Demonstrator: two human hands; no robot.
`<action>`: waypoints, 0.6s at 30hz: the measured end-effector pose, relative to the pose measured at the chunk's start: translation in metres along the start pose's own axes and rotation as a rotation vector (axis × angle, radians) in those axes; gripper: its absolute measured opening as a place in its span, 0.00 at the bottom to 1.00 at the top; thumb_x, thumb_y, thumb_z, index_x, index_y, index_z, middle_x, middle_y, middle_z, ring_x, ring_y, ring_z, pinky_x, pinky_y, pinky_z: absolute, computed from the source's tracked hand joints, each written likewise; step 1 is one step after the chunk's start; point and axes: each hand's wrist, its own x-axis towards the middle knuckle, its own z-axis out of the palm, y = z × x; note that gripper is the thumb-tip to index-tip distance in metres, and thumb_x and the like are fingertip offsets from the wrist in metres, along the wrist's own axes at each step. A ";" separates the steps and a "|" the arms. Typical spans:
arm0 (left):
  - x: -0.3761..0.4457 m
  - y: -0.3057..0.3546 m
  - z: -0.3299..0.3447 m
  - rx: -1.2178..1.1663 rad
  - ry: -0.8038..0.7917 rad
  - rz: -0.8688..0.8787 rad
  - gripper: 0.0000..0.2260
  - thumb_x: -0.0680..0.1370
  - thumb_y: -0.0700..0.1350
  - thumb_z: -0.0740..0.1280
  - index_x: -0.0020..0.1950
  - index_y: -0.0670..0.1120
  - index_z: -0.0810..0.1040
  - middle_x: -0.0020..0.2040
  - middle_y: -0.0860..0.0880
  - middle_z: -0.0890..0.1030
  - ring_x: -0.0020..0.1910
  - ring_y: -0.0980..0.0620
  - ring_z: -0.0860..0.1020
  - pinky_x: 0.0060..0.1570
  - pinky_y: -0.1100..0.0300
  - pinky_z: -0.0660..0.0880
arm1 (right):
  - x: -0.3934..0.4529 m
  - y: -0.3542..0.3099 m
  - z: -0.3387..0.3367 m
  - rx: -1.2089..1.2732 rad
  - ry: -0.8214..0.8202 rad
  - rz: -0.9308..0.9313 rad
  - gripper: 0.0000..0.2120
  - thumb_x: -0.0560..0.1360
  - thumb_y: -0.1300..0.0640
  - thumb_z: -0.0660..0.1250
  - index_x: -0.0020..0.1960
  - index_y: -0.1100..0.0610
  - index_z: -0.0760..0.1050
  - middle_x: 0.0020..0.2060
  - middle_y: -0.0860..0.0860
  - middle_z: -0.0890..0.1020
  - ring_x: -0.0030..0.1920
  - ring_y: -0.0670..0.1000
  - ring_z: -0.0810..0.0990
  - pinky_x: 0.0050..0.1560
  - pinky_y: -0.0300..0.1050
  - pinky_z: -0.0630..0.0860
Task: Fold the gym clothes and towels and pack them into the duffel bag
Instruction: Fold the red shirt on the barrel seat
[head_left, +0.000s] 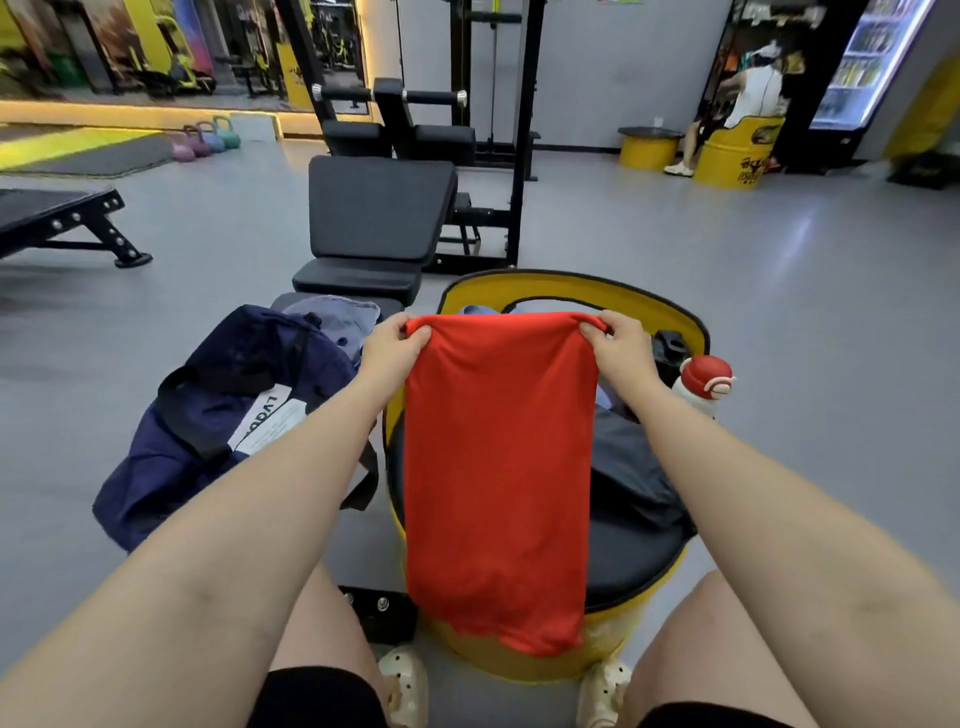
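Note:
A red garment (496, 478) hangs in front of me as a long narrow strip, folded lengthwise. My left hand (392, 345) pinches its top left corner and my right hand (618, 345) pinches its top right corner. It hangs over a yellow drum seat (649, 582) with a black cushion top. The navy duffel bag (218, 415) lies open on the bench to the left, with a grey-blue cloth (337, 319) at its far end. A dark garment (628, 467) lies on the cushion at the right, and a bit of light blue cloth (480, 310) shows behind the red garment.
A bottle with a red cap (701, 384) stands right of the drum seat. A black padded bench (374, 218) and a rack stand ahead. Another bench (57, 218) is at the left. Kettlebells (208, 140) sit far left; a person sits far right by yellow drums.

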 end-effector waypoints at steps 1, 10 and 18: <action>0.009 0.009 -0.002 -0.003 0.008 0.016 0.09 0.78 0.42 0.63 0.38 0.51 0.73 0.39 0.47 0.75 0.40 0.52 0.71 0.42 0.57 0.68 | 0.011 -0.006 -0.003 -0.003 0.013 -0.017 0.08 0.79 0.59 0.62 0.50 0.58 0.80 0.42 0.52 0.79 0.44 0.49 0.74 0.39 0.41 0.65; 0.101 0.099 -0.026 0.070 0.103 0.151 0.02 0.78 0.45 0.64 0.45 0.49 0.75 0.37 0.52 0.75 0.40 0.52 0.73 0.40 0.59 0.71 | 0.123 -0.069 -0.022 -0.016 0.098 -0.106 0.07 0.79 0.58 0.63 0.45 0.57 0.79 0.36 0.52 0.76 0.40 0.50 0.72 0.34 0.42 0.65; 0.174 0.177 -0.042 0.014 0.159 0.326 0.06 0.79 0.44 0.64 0.54 0.45 0.78 0.43 0.51 0.76 0.48 0.52 0.74 0.46 0.61 0.71 | 0.212 -0.129 -0.046 0.067 0.215 -0.248 0.07 0.78 0.61 0.64 0.50 0.58 0.81 0.39 0.48 0.78 0.43 0.47 0.74 0.38 0.36 0.67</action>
